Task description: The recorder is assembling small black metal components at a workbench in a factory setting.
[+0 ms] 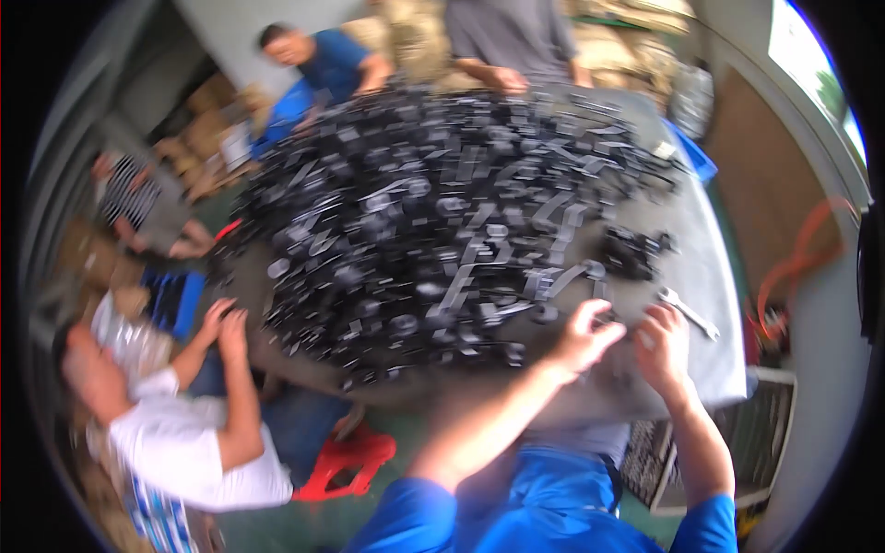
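Observation:
My left hand (584, 339) is over the table's near right side, its thumb and fingers curled around a small dark spot that blur keeps me from making out. Just right of it, my right hand (662, 348) has its fingers bent inward; whatever they pinch is hidden. A silver wrench (690, 313) lies beside the right hand. Beyond both hands sits a small cluster of black parts (632, 251). To the left spreads a large heap of black and grey metal parts (424, 221), smeared by motion.
The grey tabletop (705, 249) ends at a right edge near an orange hose (797, 253). A person in white (198, 429) works at the left, near a red stool (346, 465). Two people stand across the table. A crate (728, 447) stands below, right of me.

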A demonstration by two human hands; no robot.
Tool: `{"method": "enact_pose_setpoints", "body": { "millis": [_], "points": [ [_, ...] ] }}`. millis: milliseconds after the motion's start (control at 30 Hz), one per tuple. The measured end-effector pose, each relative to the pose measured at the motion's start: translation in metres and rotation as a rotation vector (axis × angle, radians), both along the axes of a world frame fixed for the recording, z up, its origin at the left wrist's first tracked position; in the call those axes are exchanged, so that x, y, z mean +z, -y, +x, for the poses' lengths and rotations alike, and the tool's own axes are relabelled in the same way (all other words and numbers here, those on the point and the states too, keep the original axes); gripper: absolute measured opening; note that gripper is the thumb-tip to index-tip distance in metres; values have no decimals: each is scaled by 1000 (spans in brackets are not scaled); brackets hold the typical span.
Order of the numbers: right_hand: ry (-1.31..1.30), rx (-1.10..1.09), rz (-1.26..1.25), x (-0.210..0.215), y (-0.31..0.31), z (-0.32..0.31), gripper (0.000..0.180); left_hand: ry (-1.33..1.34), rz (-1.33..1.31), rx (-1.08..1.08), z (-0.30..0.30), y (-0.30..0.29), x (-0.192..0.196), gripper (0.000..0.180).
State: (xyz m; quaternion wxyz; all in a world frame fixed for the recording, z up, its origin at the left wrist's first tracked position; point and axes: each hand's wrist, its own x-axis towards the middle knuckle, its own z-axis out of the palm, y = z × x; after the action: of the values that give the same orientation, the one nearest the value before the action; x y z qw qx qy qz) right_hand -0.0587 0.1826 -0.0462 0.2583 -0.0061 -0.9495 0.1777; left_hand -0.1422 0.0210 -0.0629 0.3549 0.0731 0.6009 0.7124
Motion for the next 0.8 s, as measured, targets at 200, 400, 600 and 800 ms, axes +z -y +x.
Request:
{"method": "enact_pose_setpoints", "body": {
  "millis": [200, 400, 600, 800],
  "points": [
    [155, -139, -768, 0, 27, 1, 5, -219, 2, 61, 0, -8, -22, 54],
    [102, 29, -739, -2, 41, 13, 9, -248, 5, 93, -4, -5, -27, 54],
    [22, 170, -1071, -25, 33, 22, 27, 85, 88, -10, -7, 1, 0, 60],
    [293, 274, -1011, 15, 22, 21, 28, 364, 367, -93, -5, 11, -7, 65]
  ]
}}
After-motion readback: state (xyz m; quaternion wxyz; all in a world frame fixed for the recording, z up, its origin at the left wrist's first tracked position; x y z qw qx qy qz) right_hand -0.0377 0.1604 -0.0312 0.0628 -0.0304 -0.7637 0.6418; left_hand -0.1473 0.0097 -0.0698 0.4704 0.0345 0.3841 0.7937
